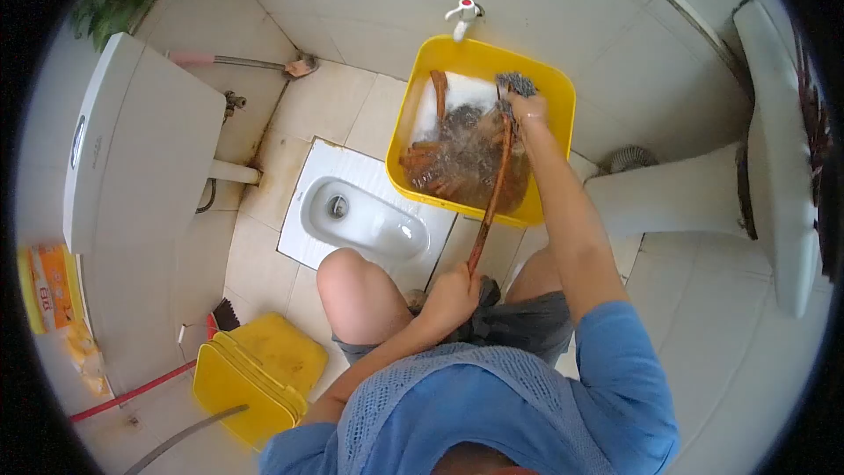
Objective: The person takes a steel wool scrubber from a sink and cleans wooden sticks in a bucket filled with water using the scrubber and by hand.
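A long, thin reddish-brown stalk [495,198] slants from my lap up into the yellow tub [397,145]. Its lower end is wrapped in the fingers of my left hand [451,299], close to my knees. Over the tub, my right hand [526,111] is closed on a grey scouring pad [515,83], pressed against the upper part of the stalk. Murky, rippling water [479,154] fills the tub. More brown pieces [424,163] lie in it, together with something white [466,90] whose kind I cannot tell.
A white tap [462,18] juts from the wall above the tub. The squat toilet [374,227] is set in the tiled floor. At lower left stands a yellow bucket [246,387] with a grey hose [189,440]. A white basin pedestal [673,189] stands at right, a cistern [132,149] at left.
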`<state>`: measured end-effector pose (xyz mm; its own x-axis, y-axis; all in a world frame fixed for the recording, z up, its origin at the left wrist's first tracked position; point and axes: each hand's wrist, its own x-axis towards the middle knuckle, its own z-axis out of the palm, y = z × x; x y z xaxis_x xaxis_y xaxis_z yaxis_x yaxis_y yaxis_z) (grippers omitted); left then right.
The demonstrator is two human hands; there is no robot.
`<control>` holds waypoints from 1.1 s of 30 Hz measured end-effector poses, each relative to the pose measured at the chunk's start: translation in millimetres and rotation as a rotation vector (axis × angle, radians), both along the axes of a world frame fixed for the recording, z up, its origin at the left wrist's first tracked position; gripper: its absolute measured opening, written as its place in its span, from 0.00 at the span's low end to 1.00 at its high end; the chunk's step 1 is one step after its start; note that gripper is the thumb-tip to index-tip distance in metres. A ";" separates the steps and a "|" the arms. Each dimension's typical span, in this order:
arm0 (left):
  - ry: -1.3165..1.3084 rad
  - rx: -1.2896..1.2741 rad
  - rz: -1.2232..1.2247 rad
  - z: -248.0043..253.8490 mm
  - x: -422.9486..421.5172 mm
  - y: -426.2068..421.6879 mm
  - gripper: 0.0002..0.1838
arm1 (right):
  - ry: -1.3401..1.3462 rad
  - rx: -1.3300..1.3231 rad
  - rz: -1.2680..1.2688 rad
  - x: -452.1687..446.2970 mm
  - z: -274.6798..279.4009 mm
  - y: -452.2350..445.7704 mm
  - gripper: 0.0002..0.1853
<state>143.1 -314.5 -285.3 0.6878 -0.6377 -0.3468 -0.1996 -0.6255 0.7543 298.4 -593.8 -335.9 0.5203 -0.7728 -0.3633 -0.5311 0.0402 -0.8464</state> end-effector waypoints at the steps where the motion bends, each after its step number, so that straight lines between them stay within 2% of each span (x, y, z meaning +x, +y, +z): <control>1: 0.019 -0.029 0.026 -2.1 -3.2 6.9 0.14 | -0.039 0.015 0.038 1.7 -21.3 -2.9 0.29; 2: 0.029 -0.073 0.058 -4.1 -0.7 7.2 0.14 | -0.087 0.016 0.082 5.0 -31.3 -9.3 0.33; 3: 0.030 -0.074 0.060 2.1 10.4 5.6 0.14 | 0.043 -0.156 0.008 4.2 -33.6 3.7 0.40; 5: 0.016 0.138 0.076 19.9 42.3 3.7 0.14 | 0.018 0.041 -0.016 -19.9 25.8 53.2 0.45; 6: -0.053 0.140 0.034 20.6 47.9 4.1 0.14 | 0.006 0.035 -0.023 -17.7 24.4 48.9 0.45; 8: -0.069 0.142 0.013 17.1 39.7 2.8 0.13 | 0.022 0.254 0.048 -15.5 4.5 37.6 0.45; 11: -0.081 0.137 -0.002 20.9 30.7 13.4 0.13 | -0.033 0.280 -0.079 13.6 -37.4 9.8 0.41; 13: -0.082 0.131 0.011 26.5 20.6 31.8 0.13 | -0.001 0.114 -0.225 21.4 -47.2 4.5 0.34; 15: -0.017 0.062 0.020 29.6 11.2 54.5 0.14 | -0.208 0.222 -0.062 16.1 -40.4 -19.5 0.29; 16: -0.018 0.069 0.020 24.0 13.2 65.6 0.14 | -0.210 0.229 -0.063 11.0 -36.7 -19.7 0.29; 18: 0.162 -0.163 0.129 7.5 16.7 84.0 0.15 | 0.010 -0.089 0.217 -12.1 -31.1 -15.3 0.35; 19: 0.162 -0.165 0.131 15.4 22.1 84.3 0.15 | 0.146 -0.227 0.495 -22.1 -48.9 -15.7 0.34; 20: 0.521 -0.229 0.271 30.0 32.2 79.9 0.15 | 0.280 -0.373 0.770 -29.8 -65.7 -15.0 0.32; 21: 0.880 -0.289 0.404 39.4 40.0 76.8 0.15 | 0.105 -0.589 1.002 -46.0 -57.1 2.7 0.33; 22: 0.950 -0.314 0.417 40.5 40.1 74.2 0.14 | 0.335 -0.460 1.385 -50.2 -75.8 11.1 0.36; 23: 0.938 -0.322 0.415 37.9 40.4 70.1 0.14 | 0.692 -0.516 1.641 -49.8 -111.8 24.6 0.35; 25: 1.042 -0.389 0.480 33.3 37.7 60.2 0.15 | 0.846 -0.604 1.722 -56.5 -106.3 55.1 0.33; 26: 1.030 -0.396 0.461 34.0 36.6 53.9 0.18 | 0.844 -0.601 1.722 -49.5 -127.7 61.7 0.33; 27: 1.032 -0.394 0.460 30.5 36.9 47.3 0.18 | 0.923 -0.489 1.741 -40.1 -165.5 64.9 0.33; 29: 1.263 -0.502 0.511 19.3 42.8 37.0 0.21 | 0.870 -0.310 1.692 -23.8 -161.4 61.9 0.34; 30: 1.269 -0.495 0.511 10.8 45.3 34.9 0.21 | 0.747 -0.231 1.622 -27.4 -119.6 59.6 0.34; 32: 1.728 -0.774 0.476 -10.7 50.6 25.2 0.23 | 0.540 0.314 0.802 -52.1 -35.0 57.4 0.39; 33: 1.739 -0.772 0.470 -17.3 51.0 19.5 0.23 | 0.548 0.314 0.793 -62.4 -9.6 50.4 0.39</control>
